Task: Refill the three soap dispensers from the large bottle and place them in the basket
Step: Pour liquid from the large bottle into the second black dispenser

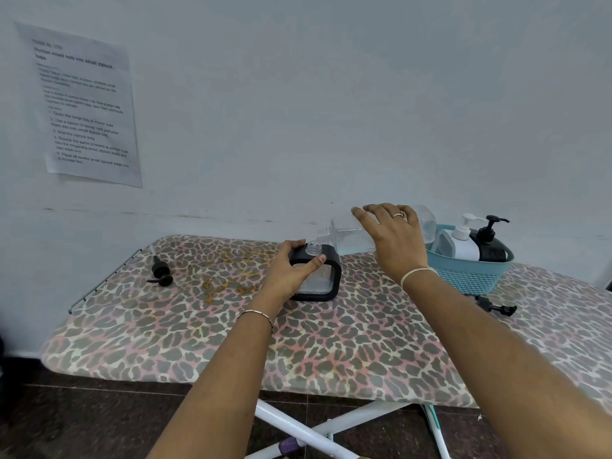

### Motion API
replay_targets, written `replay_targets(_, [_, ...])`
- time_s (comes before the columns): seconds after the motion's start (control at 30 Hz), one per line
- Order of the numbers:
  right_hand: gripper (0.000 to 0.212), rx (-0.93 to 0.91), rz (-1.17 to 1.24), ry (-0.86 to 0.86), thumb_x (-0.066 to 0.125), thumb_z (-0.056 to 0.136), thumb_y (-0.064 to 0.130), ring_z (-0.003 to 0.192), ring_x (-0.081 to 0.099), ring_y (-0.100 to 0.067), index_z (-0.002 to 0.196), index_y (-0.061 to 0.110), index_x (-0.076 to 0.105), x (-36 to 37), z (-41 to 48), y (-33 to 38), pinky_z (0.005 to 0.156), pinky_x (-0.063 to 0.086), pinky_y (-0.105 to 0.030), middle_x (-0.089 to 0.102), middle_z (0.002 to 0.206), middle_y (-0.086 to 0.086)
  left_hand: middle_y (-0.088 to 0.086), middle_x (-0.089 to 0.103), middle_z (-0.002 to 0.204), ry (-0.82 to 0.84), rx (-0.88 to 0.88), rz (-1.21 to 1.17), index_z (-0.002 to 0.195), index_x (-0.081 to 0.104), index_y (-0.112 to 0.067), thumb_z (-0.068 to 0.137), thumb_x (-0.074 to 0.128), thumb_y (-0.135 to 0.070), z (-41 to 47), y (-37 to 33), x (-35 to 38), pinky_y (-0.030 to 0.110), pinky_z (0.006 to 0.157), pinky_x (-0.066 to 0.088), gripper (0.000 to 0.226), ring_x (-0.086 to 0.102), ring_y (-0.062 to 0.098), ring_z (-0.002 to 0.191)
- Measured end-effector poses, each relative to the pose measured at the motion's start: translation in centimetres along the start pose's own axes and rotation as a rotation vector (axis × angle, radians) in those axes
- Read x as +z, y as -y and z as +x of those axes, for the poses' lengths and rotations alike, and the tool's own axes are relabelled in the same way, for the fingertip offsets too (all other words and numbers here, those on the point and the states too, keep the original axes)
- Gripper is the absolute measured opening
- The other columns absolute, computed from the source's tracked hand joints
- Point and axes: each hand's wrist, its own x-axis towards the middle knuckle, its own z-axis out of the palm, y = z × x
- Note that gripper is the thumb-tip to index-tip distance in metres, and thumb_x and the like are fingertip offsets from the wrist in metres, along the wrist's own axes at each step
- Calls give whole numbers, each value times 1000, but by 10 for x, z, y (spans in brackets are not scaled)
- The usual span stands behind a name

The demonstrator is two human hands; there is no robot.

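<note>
1. A square clear soap dispenser with a black frame (326,279) is gripped at its top by the left hand (291,270), fingers and thumb curled round it. It stands on the leopard-print ironing board (231,342), left of the teal woven plastic basket (470,276).
2. A large clear plastic bottle (351,236) is held tipped on its side by the right hand (395,236), fingers wrapped over it, just left of the basket. Its neck is at the dispenser's open mouth.
3. A white pump dispenser (460,243) and a black pump dispenser (490,248) are seen inside the basket.
4. One black pump head (496,306) lies just in front of the basket, and a second black pump head (160,271) far to its left.
</note>
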Motion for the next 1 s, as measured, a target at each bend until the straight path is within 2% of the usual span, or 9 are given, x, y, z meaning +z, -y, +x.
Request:
replay_targets(0.23, [84,6,-1,8,69,57,-15,113,56,-31,131,20,51,0,0,0,97,37,-48,61,123,-10,-8,57,118,3,-13,3,119,52,-30,74,77,-46,3,3,-1,36,100,46,55,56,14,111])
replay_targets(0.47, [83,1,-10,9,70,58,-14,113,56,-30,131,20,50,0,0,0,97,37,-48,61,124,-9,-11,52,115,-11,-32,-1,123,51,-28,81,72,-44,0,-4,0,24,86,41,50,51,10,105])
replay_targets(1.0, [83,-15,-25,-4,71,56,-14,111,57,-30,130,20,52,-2,1,0,96,38,-47,61,122,-9,-8,52,119,-20,-38,-22,124,51,-26,82,71,-43,-1,-4,0,26,89,43,50,52,12,108])
